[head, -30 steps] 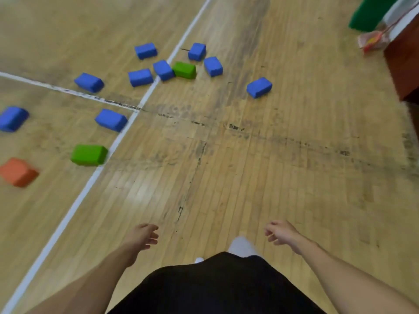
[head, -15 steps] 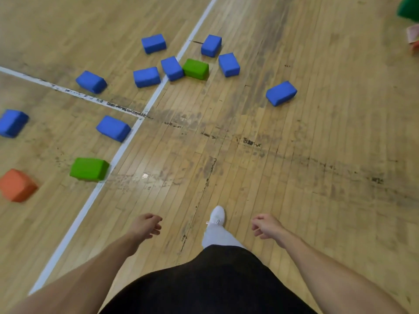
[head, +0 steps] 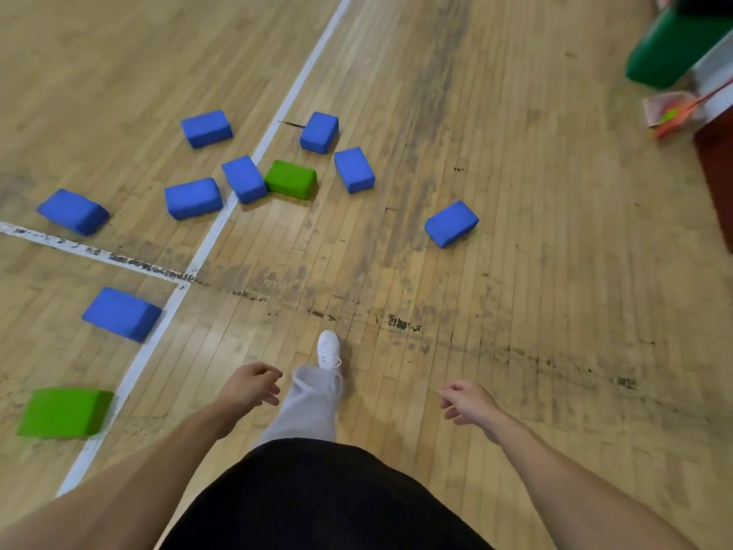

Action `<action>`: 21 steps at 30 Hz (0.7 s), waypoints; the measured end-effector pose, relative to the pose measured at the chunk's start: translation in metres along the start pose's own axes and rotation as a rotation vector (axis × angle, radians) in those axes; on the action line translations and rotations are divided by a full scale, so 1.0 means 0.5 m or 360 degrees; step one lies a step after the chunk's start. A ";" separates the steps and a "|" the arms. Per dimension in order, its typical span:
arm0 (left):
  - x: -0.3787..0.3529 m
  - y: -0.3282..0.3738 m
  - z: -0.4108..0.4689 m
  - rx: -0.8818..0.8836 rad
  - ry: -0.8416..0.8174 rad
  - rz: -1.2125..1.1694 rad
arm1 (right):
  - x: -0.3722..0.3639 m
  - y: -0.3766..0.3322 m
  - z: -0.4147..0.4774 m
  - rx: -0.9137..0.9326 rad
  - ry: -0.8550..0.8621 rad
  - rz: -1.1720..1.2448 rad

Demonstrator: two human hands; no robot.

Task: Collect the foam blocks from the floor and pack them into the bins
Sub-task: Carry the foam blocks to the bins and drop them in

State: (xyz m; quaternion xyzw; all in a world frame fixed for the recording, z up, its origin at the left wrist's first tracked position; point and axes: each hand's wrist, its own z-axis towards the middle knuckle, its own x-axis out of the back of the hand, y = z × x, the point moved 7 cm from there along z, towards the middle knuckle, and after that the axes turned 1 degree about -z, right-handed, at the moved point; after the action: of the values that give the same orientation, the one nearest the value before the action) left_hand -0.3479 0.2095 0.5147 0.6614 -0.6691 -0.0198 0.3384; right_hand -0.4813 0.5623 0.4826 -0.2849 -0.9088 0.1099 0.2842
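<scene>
Fingers (head: 267,371) well short of foam blocks (head: 451,223)

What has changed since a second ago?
The person has walked forward: the white shoe is stepping ahead and the blue foam blocks sit nearer. The orange foam block has left the view. Nothing picked up; left hand and right hand stay empty, blocks unmoved on the wooden floor.

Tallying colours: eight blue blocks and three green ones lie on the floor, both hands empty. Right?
Two green blocks, not three: the head view shows a second at lower left. Eight blue blocks lie on the floor; left hand and right hand are empty.
</scene>
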 end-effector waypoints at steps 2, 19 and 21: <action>0.027 0.061 0.083 0.0011 -0.0008 0.0025 | 0.030 -0.043 0.061 -0.0041 -0.0016 -0.0070; 0.118 0.758 0.543 -0.0064 -0.0151 0.0109 | 0.400 -0.585 0.485 -0.0097 -0.0023 0.0148; 0.118 0.824 0.597 -0.0053 -0.0134 0.0152 | 0.429 -0.616 0.549 -0.0122 -0.0101 0.0108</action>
State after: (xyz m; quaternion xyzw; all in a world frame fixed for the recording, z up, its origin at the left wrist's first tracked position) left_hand -0.8440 0.0817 0.5053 0.6216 -0.7131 -0.0424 0.3215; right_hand -0.9255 0.4259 0.4676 -0.3226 -0.9108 0.0934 0.2401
